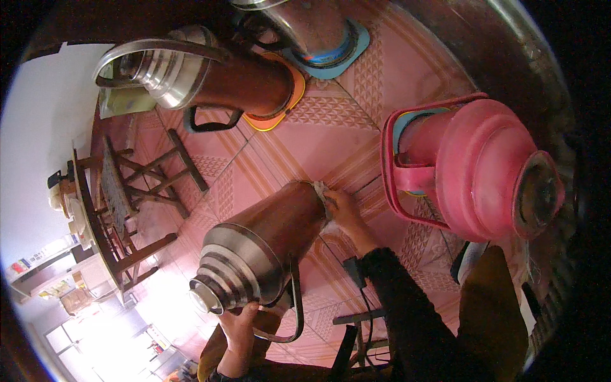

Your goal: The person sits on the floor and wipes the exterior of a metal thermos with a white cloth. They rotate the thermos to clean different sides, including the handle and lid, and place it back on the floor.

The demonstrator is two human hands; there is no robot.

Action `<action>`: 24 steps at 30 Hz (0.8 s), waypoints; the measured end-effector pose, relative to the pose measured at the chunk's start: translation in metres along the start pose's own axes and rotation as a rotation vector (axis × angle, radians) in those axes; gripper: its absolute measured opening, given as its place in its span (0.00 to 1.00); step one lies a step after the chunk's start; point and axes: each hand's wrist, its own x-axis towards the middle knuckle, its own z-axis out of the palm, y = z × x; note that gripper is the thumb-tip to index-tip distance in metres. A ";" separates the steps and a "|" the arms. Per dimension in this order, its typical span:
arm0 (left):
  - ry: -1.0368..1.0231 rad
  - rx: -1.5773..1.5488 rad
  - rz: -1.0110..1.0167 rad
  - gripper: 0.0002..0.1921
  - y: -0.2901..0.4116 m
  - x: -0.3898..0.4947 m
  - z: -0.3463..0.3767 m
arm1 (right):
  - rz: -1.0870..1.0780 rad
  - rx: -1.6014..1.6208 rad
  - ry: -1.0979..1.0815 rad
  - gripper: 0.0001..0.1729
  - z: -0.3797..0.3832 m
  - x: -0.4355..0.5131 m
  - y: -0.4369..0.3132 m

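Note:
A brown vacuum flask with a silvery stepped metal shoulder lies tilted across the middle of the view, its mouth towards the lower left. My left hand holds it at the neck, the thumb on the metal rim and the other fingers partly hidden. At the base, my right hand presses a pale, cloth-like piece against the bottom edge. The flask's handle hangs on its lower side, between my two forearms.
Another brown flask stands on an orange base at upper left, and one on a blue base at top. A pink flask stands at right. A wooden folding stool is at left. A dark cord hangs beside my right sleeve.

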 end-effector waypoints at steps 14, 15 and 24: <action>0.045 0.095 0.115 0.40 -0.003 -0.002 0.001 | 0.010 0.001 0.249 0.16 0.035 -0.039 0.062; 0.039 0.050 0.087 0.39 0.000 -0.003 0.003 | 0.030 -0.065 0.290 0.15 0.046 -0.067 0.067; 0.037 0.072 0.076 0.38 0.009 0.000 0.004 | 0.472 0.231 0.314 0.14 0.016 -0.100 0.031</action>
